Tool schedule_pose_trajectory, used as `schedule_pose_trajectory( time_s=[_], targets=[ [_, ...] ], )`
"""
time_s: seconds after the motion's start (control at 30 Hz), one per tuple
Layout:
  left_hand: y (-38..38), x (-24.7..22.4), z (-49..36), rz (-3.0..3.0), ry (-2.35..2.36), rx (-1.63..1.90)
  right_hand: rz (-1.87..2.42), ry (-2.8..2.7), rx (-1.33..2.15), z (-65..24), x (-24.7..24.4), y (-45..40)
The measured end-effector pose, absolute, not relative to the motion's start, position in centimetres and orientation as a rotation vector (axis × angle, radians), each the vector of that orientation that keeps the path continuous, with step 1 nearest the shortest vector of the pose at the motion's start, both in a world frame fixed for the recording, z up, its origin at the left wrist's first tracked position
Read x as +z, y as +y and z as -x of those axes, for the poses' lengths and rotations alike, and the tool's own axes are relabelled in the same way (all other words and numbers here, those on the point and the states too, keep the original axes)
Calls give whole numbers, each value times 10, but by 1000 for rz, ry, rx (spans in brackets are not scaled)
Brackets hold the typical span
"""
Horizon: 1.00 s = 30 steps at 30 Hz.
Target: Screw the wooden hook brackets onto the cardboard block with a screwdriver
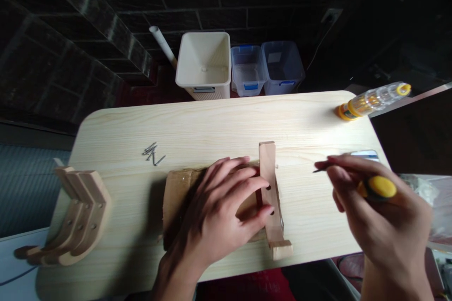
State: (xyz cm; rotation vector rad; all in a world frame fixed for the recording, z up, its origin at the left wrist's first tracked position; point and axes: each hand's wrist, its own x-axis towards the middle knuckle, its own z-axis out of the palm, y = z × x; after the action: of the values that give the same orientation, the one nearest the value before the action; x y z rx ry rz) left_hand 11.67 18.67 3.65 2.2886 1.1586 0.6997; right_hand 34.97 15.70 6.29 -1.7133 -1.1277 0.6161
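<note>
In the head view, the person's left hand [221, 202] lies over a brown cardboard block [178, 186] on the pale wooden table [219, 127]. Its fingers are spread and curl around nothing; the index fingertip and thumb tip touch a wooden bracket [268, 164] beside its two dark holes. The bracket lies along the block's right end, its short foot toward the person. The hand hides much of the block's top.

The right hand [377, 211] is raised near the table's right edge, fingers closed round a screwdriver [381, 188] with a yellow-ended handle. The dark tip points left, apart from the bracket, with bare tabletop between. Behind this hand lies a flat, shiny object [367, 154], partly covered, so what it is cannot be told.

Several loose screws [151, 153] lie in a small cluster beyond the block's left end, well apart from the bracket. A group of curved wooden pieces [83, 214] with holes sits side by side at the table's left edge. A clear bottle [374, 99] with a yellow cap and base occupies the far right corner, beyond the right hand.

Past the far edge stand a cream bin [205, 61], two clear plastic tubs [249, 68] with blue handles, and a white tube [162, 44].
</note>
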Motion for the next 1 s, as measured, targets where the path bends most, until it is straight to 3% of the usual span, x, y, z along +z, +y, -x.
schedule_pose_trajectory(
  time_s=[0.23,0.8,1.0],
  targets=[
    [186,38,-116,-2257,1163,689,1649,-1787,759,-341,63,150],
    [183,35,-110,-2216,1157,682,1615,-2097,461,-329,51,150],
    [182,36,-109,-2208,1154,700,1658,-2100,501,-328,53,146]
  ],
)
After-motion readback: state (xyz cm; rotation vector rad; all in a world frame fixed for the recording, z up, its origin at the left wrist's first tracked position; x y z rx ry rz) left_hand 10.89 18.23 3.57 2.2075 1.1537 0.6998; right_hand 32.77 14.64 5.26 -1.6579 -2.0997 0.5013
